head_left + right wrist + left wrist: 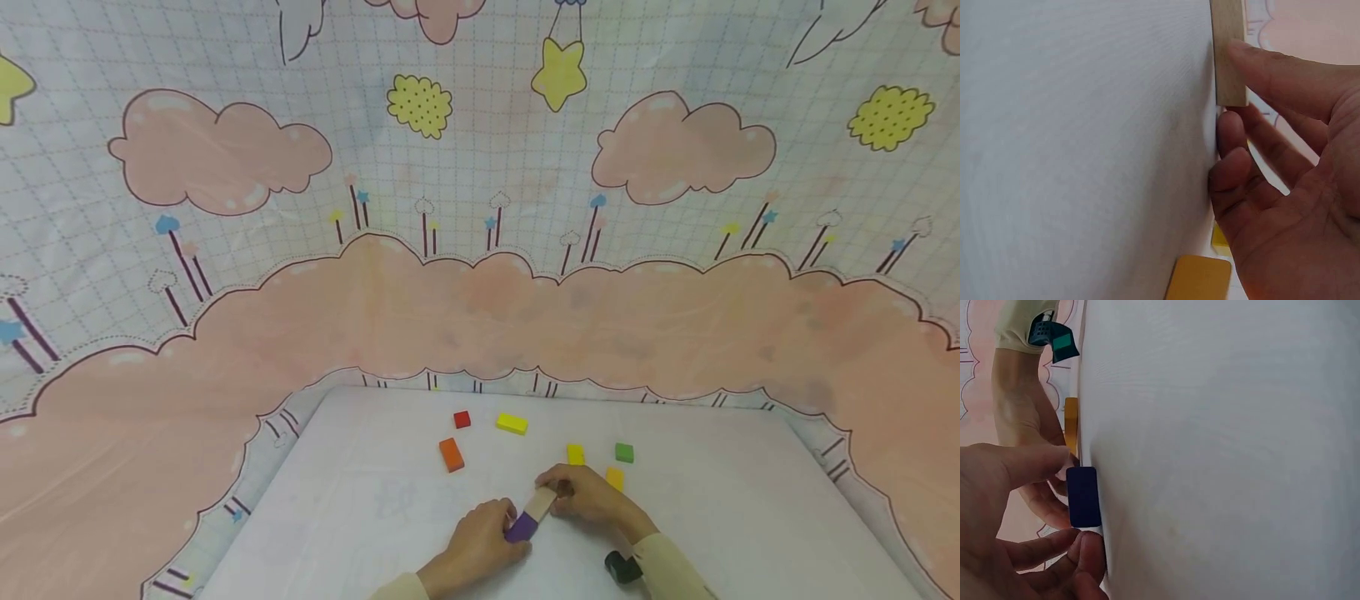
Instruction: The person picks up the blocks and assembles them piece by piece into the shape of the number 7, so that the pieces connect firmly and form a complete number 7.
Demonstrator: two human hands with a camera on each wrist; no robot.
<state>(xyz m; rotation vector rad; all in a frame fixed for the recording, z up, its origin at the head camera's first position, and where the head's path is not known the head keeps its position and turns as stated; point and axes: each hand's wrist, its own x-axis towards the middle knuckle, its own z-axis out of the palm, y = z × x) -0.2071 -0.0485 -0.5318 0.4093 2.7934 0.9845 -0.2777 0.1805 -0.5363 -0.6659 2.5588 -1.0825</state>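
Observation:
On the white table (337,517), a purple block (521,528) and a plain wooden block (540,503) lie end to end in a slanting line. My left hand (483,537) holds the purple block, its thumb and fingers at opposite sides of it. In the left wrist view this block (1084,497) looks dark blue, upper edge by the thumb and lower edge by the fingers. The wooden block's far end is pinched by my right hand (592,496). In the right wrist view, the thumb presses along that block (1230,56), with the other fingers curled below its end.
Beyond my hands lie a red block (462,419), an orange block (452,455) and a yellow block (512,424). Close to the right hand are another yellow block (575,454), a yellow-orange block (615,479) and a green block (625,452). A patterned curtain (480,308) rises behind the table.

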